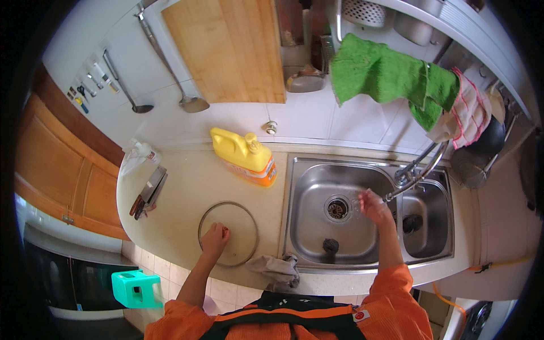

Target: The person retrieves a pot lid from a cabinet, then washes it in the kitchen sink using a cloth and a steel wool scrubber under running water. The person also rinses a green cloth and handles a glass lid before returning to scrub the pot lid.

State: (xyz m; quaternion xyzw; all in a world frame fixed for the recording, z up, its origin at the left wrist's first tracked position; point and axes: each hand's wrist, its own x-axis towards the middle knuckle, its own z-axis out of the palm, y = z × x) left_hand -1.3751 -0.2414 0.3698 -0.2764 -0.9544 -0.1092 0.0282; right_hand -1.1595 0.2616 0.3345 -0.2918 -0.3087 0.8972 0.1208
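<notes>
My left hand (216,239) grips the knob of a round glass pot lid (257,231), which has a metal rim and lies on the countertop. Over the large basin of the steel sink (312,178), my right hand (374,206) is under the end of the flexible faucet spout (418,176), wet, with fingers slightly spread and nothing in them. Below my right hand and to its left is the drain strainer (338,208). A dark scouring pad (330,245) lies in the basin, and another dark pad (412,223) sits in the small basin.
A yellow jug (248,155) stands behind the lid. Two knives (148,191) lie at the counter's left. A grey rag (278,268) hangs over the front edge. Above the sink hang a green towel (391,76) and several utensils. A turquoise stool (135,289) stands on the floor.
</notes>
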